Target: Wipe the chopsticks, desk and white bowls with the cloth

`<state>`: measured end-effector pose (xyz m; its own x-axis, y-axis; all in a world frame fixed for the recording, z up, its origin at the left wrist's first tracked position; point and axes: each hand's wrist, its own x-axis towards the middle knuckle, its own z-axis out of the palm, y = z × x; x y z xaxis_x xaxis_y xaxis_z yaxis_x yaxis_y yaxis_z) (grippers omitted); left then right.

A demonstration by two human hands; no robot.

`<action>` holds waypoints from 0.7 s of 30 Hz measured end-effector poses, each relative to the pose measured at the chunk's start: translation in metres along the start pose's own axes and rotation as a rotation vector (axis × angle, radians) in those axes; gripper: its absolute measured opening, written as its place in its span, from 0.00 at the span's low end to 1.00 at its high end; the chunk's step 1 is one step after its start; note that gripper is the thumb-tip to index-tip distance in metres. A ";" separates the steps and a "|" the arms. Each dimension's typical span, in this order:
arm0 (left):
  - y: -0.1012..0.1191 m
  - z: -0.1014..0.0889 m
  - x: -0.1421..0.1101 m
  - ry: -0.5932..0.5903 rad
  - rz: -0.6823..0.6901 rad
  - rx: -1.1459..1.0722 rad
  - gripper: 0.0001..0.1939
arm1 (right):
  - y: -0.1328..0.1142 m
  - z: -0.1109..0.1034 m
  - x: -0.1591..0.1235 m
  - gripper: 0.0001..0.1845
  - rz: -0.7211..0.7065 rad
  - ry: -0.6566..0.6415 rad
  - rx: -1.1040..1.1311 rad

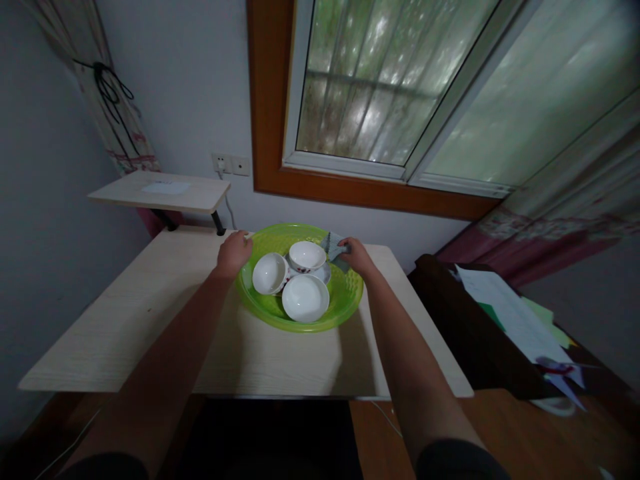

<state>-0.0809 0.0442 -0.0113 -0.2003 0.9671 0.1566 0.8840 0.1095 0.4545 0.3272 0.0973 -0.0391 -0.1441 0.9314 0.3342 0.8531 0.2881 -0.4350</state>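
A green plastic basin (345, 310) rests on a pale wooden table. Inside it are white bowls: one at the left (270, 273), another at the back (307, 256) and a third at the front (305, 299), with part of a white dish (324, 273) showing beneath them. My left hand (234, 254) is closed at the basin's left rim, its fingertips partly hidden. At the right rim, my right hand (357, 257) pinches a grey cloth (334, 248) that hangs over the basin's edge; whether it also grips the rim I cannot tell.
The table (295, 363) ends close in front of my body. A small raised shelf (195, 193) with a paper stands at its back left. Behind are a wall socket (231, 164) and a window. A dark cabinet with papers (515, 313) is at the right.
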 end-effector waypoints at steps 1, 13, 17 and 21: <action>0.000 0.000 -0.004 0.032 0.016 -0.019 0.23 | 0.000 0.000 0.001 0.19 0.019 0.005 0.036; -0.028 0.017 -0.057 0.021 -0.060 -0.282 0.35 | -0.012 0.005 -0.026 0.26 0.301 0.097 0.174; -0.022 0.018 -0.074 0.006 -0.059 -0.335 0.42 | -0.024 0.009 -0.051 0.27 0.362 0.175 0.053; -0.020 0.022 -0.076 -0.004 -0.060 -0.365 0.47 | -0.033 0.010 -0.072 0.23 0.289 0.249 -0.072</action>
<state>-0.0742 -0.0262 -0.0513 -0.2452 0.9624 0.1166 0.6619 0.0783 0.7455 0.3045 0.0228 -0.0576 0.2262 0.8870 0.4027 0.8748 -0.0031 -0.4845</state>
